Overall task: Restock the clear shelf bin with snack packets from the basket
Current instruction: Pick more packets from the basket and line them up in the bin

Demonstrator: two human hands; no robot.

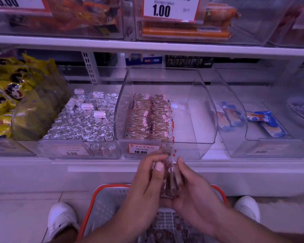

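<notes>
Clear plastic is what I see most at the centre of the frame: the clear shelf bin [165,109] sits on the lower shelf, with two neat rows of snack packets [148,116] filling its left half while its right half shows bare floor. Just below its price label [142,149], reading 10.80, both hands meet around a small stack of packets [171,179] in see-through wrappers with red marks. I see the left hand [147,183] curled round the stack from the left, thumb laid across the front, and the right hand [191,188] cupping it from the right with fingers bent against the wrappers. The stack is held upright, its top reaching the bin's front lip. Under the wrists, at the lower centre, stands the basket [102,200], grey mesh with an orange rim, and more packets lie in its bottom. White shoes [61,218] flank it at lower left and lower right. Left of the task bin, a neighbouring bin holds silver foil pieces [81,123]; yellow bags [9,95] fill the far left, and blue packets [265,121] lie in the bin at the right.
</notes>
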